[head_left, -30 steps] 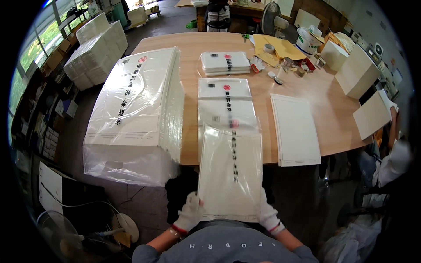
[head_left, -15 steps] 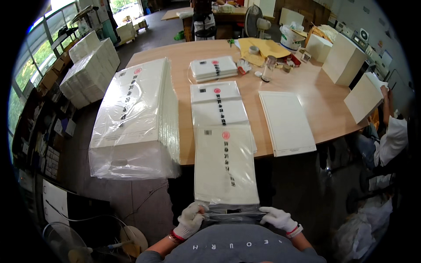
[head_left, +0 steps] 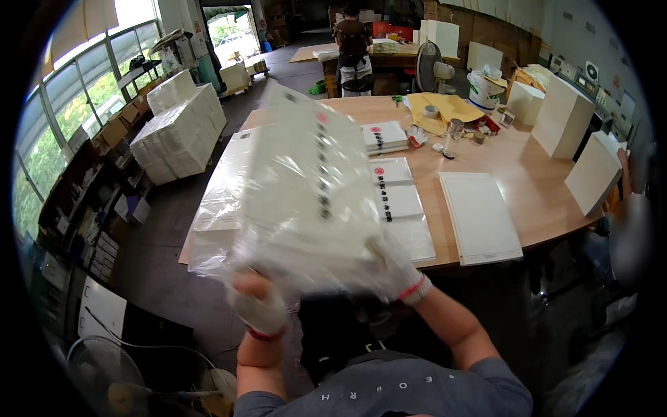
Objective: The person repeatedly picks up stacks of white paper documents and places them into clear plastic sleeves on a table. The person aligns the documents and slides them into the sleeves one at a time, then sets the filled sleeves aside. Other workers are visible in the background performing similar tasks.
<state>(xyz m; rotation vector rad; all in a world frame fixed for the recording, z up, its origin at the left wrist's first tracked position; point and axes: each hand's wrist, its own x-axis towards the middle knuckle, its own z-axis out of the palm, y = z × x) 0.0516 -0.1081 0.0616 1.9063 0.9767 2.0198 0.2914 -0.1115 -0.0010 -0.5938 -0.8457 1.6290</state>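
Observation:
Between my hands is a clear plastic bag with a stack of pale paper sheets inside (head_left: 292, 187), lifted and tilted, blurred by motion. My left hand (head_left: 258, 302), in a white glove with a red cuff, is closed on its near left corner. At the near right edge, my right hand (head_left: 399, 267), gloved alike, grips the same bag. Partly hidden behind it lies a tall pile of bagged paper (head_left: 217, 215). A flat pile of printed plastic bags (head_left: 406, 208) rests on the table to its right. Farther right is a stack of plain sheets (head_left: 483, 215).
The wooden table (head_left: 549, 215) also bears folded bags (head_left: 389, 142), a jar (head_left: 453, 137), yellow paper (head_left: 445, 115) and white blocks (head_left: 563, 115). A co-worker's arm (head_left: 625, 174) is at the right. Another person (head_left: 354, 52) stands at the back. Wrapped stacks (head_left: 180, 128) stand left.
The bagged paper has risen from the table's near edge and swung left over the tall pile, both hands moving with it. The view has tilted up toward the room's far end.

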